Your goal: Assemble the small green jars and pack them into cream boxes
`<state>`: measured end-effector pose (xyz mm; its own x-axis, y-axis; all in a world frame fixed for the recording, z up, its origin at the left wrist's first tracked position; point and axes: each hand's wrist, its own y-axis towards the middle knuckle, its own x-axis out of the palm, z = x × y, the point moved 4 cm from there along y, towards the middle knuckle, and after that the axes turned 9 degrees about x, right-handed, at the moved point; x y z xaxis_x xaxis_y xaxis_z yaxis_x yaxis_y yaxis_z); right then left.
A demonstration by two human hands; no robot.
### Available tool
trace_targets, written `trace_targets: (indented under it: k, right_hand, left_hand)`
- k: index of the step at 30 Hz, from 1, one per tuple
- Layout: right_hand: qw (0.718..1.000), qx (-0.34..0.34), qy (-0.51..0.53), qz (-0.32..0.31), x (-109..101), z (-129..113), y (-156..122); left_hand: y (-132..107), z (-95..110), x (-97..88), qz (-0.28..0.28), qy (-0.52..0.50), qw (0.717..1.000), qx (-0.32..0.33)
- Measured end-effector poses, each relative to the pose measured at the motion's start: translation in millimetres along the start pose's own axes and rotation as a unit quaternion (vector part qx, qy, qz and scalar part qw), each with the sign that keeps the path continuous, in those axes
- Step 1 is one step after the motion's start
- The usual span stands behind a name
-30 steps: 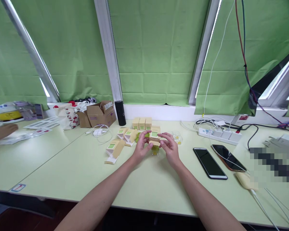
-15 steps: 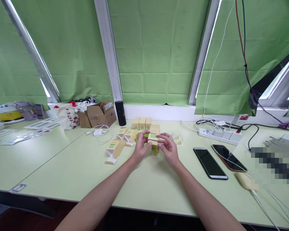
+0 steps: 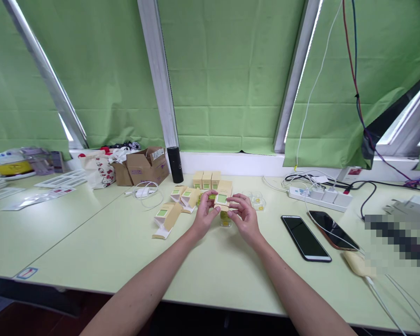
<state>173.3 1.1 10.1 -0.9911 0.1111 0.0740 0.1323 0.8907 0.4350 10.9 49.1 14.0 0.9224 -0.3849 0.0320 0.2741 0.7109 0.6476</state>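
Note:
My left hand [image 3: 205, 215] and my right hand [image 3: 244, 218] pinch a small tan carton with a green label [image 3: 223, 199] between their fingertips, just above the pale green table [image 3: 101, 242]. A small yellow-green jar [image 3: 226, 219] stands on the table right under the carton. Three closed cartons [image 3: 206, 179] stand in a row behind my hands. Several opened cartons [image 3: 168, 215] lie to the left of my left hand.
Two phones [image 3: 305, 237] lie to the right, with a white power strip [image 3: 318, 196] and cables behind them. At the back left are a black cylinder [image 3: 175, 164], brown cardboard boxes [image 3: 143, 167], a printed bag [image 3: 98, 169] and a white charger [image 3: 143, 191].
Another person's hand at the far left edge has left the view. My hands have closed in a little on the carton and lifted it slightly.

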Motion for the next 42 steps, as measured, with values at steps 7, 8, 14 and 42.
trace_targets:
  k: [7,8,14,42]
  right_hand:
    - [1.000,-0.002,-0.002,-0.004,0.4,0.9,0.7]
    - [1.000,-0.003,-0.003,-0.004,0.6,0.7,0.7]
    - [1.000,0.003,0.001,0.005,1.1,1.9,1.2]
    - [0.999,0.018,0.003,0.030,-1.1,8.5,5.1]
  left_hand:
    - [0.7,-0.1,-0.3,0.003,0.010,1.000,0.004]
    - [0.8,-0.1,-0.2,0.005,0.011,1.000,0.004]
    - [0.0,2.0,0.8,0.004,0.033,0.999,0.014]
    - [0.6,6.3,2.1,0.012,0.139,0.987,0.077]
